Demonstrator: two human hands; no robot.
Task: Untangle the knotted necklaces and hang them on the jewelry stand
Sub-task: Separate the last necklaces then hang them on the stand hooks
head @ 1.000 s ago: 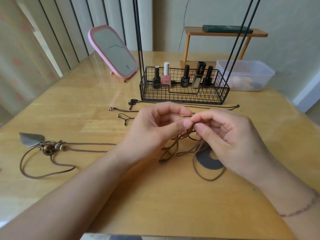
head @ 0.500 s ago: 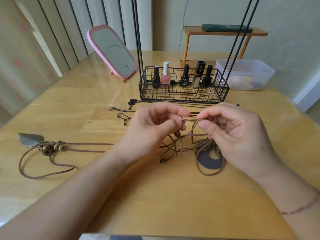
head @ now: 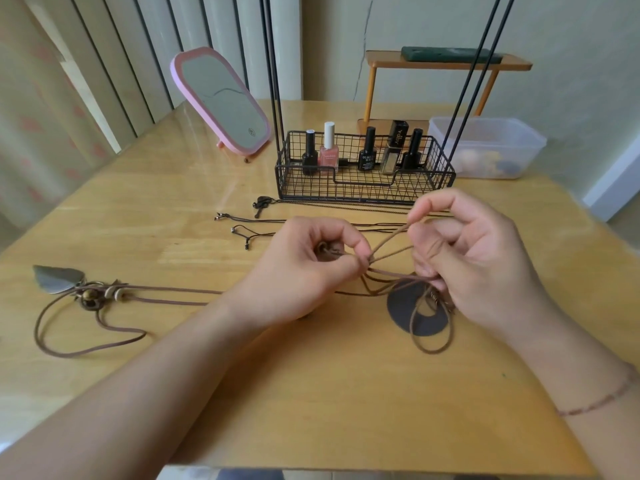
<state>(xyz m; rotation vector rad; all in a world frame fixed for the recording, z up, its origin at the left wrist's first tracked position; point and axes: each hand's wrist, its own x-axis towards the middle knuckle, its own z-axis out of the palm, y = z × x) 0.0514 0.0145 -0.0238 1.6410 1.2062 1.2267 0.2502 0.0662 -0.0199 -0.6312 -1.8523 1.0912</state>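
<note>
The left hand [head: 304,271] sits in front of the wire basket [head: 363,178], fingers curled inward, thumb and forefinger pinching the brown cord [head: 391,242] where several strands come together. The right hand [head: 474,258] is raised just in front of the basket's right end, its thumb and forefinger pinching one strand of the same cord and holding it up, while the lower fingers curl around further strands. Between the two hands the cord fans out in taut lines. Below the right hand, further from the basket, a dark disc pendant [head: 412,313] lies flat on the wooden table [head: 311,393], with a loose loop of the cord trailing across it toward the near edge.

Far to the left of the basket, near the table's left edge, a second brown necklace [head: 90,327] lies apart, its grey leaf pendant [head: 57,278] and beads bunched at one end. Just in front of the basket, thin dark necklaces [head: 311,223] stretch sideways, their clasps to the left. Inside the basket stand nail polish bottles [head: 329,150], one pink among black ones. From the basket's two ends thin black rods [head: 272,64] rise out of view. Left of the basket a pink mirror [head: 221,102] leans back; right of it sits a clear plastic box [head: 485,147]; behind it stands a small wooden shelf [head: 446,62]
</note>
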